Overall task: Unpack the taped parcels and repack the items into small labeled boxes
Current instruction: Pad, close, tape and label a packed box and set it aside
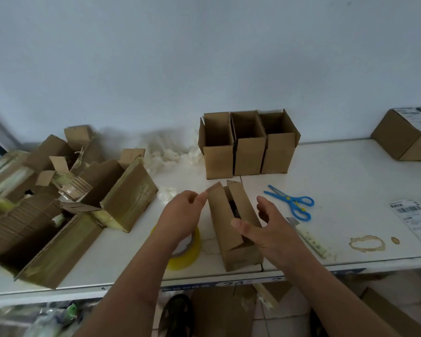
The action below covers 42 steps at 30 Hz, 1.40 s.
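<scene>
A small cardboard box [233, 239] stands on the white table [350, 181] near its front edge, top flaps up, with a dark item showing inside. My left hand [182, 215] pinches the tip of the box's left flap. My right hand [265, 227] is at the box's right side with fingers spread, thumb over the near flap. Three open small boxes [248, 152] stand in a row behind. Torn, taped parcels [83, 195] lie in a heap at the left.
A yellow tape roll [187, 251] lies under my left forearm. Blue scissors [292, 203] and a box cutter [309, 237] lie right of the box. Printed labels [416, 220] and labeled closed boxes [404, 135] are at the far right. White packing filler [170, 152] is by the wall.
</scene>
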Motion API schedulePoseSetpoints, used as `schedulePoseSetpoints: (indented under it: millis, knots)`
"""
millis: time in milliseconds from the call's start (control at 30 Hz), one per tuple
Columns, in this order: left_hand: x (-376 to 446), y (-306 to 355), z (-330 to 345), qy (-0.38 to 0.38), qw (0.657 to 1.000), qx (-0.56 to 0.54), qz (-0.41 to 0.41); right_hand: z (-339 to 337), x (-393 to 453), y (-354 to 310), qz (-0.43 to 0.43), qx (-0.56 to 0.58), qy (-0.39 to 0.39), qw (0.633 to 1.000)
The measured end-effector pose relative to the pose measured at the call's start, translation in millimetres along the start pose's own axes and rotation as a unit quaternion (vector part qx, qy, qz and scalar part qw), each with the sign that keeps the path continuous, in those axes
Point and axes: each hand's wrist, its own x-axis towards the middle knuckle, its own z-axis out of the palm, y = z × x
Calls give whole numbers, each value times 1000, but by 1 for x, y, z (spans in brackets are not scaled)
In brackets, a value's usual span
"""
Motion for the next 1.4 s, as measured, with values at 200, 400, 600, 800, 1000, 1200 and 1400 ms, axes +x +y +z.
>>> schedulePoseSetpoints:
  millis: [200, 400, 600, 800, 1000, 1200, 1400]
  knots:
    - [-10, -32, -4, -44, 976, 215, 2, -4, 0, -13, -13, -14, 32, 999]
    - [-21, -44, -2, -111, 905, 404, 76, -6, -6, -18, -33, -41, 55, 997]
    - [-28, -38, -19, -52, 937, 341, 55, -10, -8, -24, -41, -61, 52, 996]
    - [-48, -16, -48, 38, 994, 44, 94, -8, -12, -37, -89, -79, 47, 992]
    - [-54, 2, -44, 2, 979, -149, 143, -6, -20, -49, -148, -101, 29, 983]
    - [-54, 20, -33, -15, 952, -160, 261, -5, -24, -60, -172, -51, -23, 984]
    - [-51, 32, -27, -16, 954, -150, 260, -16, -17, -54, -171, 0, -7, 985]
